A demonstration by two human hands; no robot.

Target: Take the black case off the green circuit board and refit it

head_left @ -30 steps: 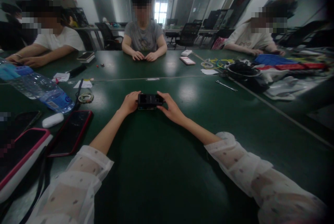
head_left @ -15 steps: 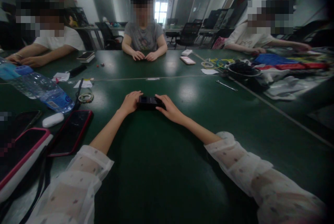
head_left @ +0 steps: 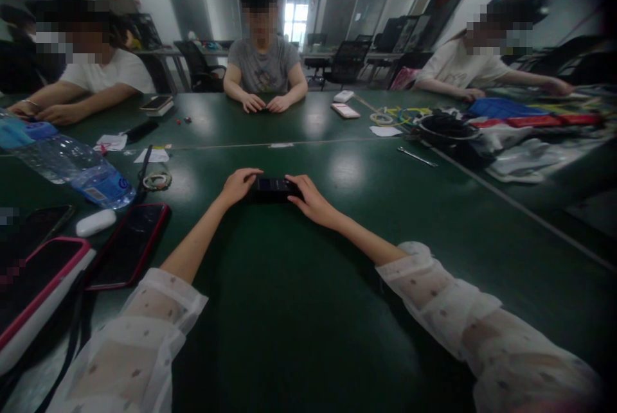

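Observation:
On the green table in front of me lies a small black box-shaped device [head_left: 272, 186] with a dark screen on its top left part. My right hand [head_left: 313, 200] grips its right end, with fingers at the far side and thumb at the near side. At the device's left end, my left hand [head_left: 238, 186] has its fingers stretched toward the far left corner, thumb apart from them. Whether those fingertips touch the device cannot be made out.
A water bottle [head_left: 103, 182], a red-edged phone [head_left: 130, 246] and a white case [head_left: 96, 223] are at my left. A wrench [head_left: 417, 157] lies to the right, near a cluttered pile with a blue cloth [head_left: 504, 108]. Three people sit across the table, one person [head_left: 264, 69] facing me.
My left hand has loosened at the device's left end, its fingers and thumb now further apart. The right hand stays on the device, which has hardly moved.

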